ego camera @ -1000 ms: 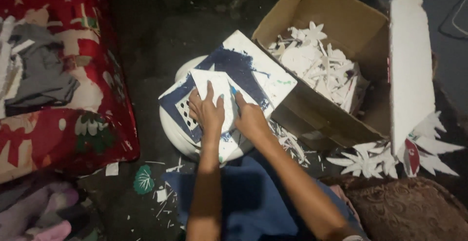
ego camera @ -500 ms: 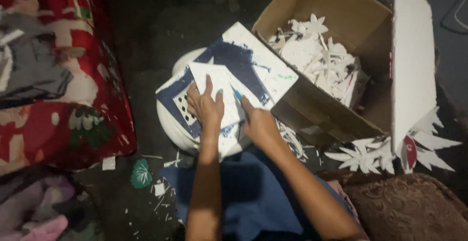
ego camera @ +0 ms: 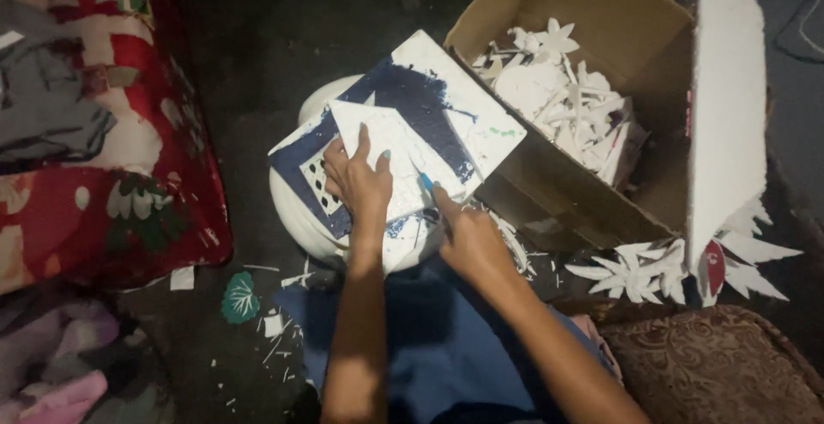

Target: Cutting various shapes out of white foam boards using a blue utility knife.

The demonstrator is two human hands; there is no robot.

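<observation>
Dark floor [ego camera: 249,72]: cardboard box [ego camera: 601,209], white round stool [ego camera: 296,214], red cushion [ego camera: 129,175], paper scraps [ego camera: 275,330].

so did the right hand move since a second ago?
Yes. The right hand slid off the white sheet, toward the person, away from the cardboard box.

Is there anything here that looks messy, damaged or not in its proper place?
Yes. Small white scraps lie scattered on the dark floor near the person's knees. The cardboard box of white cut-out shapes leans tilted, and some white cut-outs lie outside it. The white board under the left hand is smeared with dark blue paint.
</observation>
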